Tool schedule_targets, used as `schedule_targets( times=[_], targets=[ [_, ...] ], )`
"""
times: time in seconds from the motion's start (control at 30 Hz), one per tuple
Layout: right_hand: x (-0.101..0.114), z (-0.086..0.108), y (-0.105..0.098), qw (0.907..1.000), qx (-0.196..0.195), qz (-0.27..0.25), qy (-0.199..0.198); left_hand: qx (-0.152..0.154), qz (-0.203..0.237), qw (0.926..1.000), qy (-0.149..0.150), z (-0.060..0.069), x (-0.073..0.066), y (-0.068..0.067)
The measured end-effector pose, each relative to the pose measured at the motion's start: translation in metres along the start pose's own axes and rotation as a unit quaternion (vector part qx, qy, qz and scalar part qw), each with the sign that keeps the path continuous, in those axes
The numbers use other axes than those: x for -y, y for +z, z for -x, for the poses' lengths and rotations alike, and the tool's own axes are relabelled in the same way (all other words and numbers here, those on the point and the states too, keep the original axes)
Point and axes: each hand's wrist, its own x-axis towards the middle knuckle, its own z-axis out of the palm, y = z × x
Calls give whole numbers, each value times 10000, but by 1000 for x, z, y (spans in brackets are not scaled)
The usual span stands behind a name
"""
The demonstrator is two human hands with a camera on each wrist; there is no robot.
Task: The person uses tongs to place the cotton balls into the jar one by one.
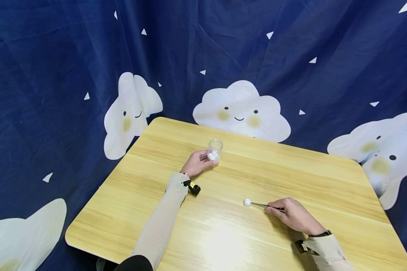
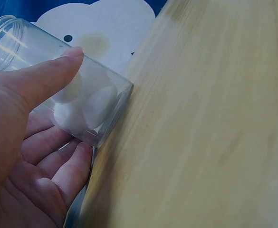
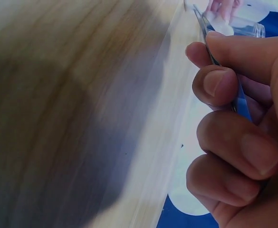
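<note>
My left hand [image 1: 197, 163] grips a clear plastic jar [image 1: 216, 144] that stands upright on the table, with its mouth uncovered. Several white cotton balls [image 2: 89, 104] lie in the bottom of the jar, partly behind my thumb in the left wrist view. Over at the right, my right hand [image 1: 294, 215] pinches metal tweezers [image 1: 259, 204] between thumb and fingers. At the tweezers' tips is one white cotton ball [image 1: 247, 202], close to the tabletop; whether it touches the wood I cannot tell. In the right wrist view the tips are at the top edge and the ball is mostly cut off.
The wooden table [image 1: 149, 158] has rounded corners and a bright glare patch near its front. A dark blue curtain [image 1: 176, 45] with cloud faces hangs behind and beside it. Black wrist cameras [image 1: 193, 188] are strapped on both wrists.
</note>
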Motion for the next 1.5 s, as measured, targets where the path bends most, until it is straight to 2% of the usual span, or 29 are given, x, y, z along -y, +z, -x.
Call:
schedule_targets(
  times=[0.3, 0.53, 0.9, 1.07, 1.27, 1.5],
  targets=[
    [-2, -2, 1, 9996, -120, 74, -234, 54, 39, 10000, 42, -2, 1, 0],
    [-5, -4, -2, 9996, -137, 56, -224, 67, 16, 10000, -57, -4, 4, 0],
    [-6, -14, -9, 9995, -198, 88, -248, 81, -73, 9999, -11, -2, 1, 0],
    [-6, -24, -13, 9997, -189, 62, -167, 101, 26, 9999, -20, -1, 0, -1],
    [-8, -40, -17, 9996, -157, -121, -214, 75, -70, 9999, 16, -2, 1, -2],
    [-9, -58, -22, 9996, -139, -248, -55, 80, -29, 10000, -50, 0, -1, -1]
  ],
)
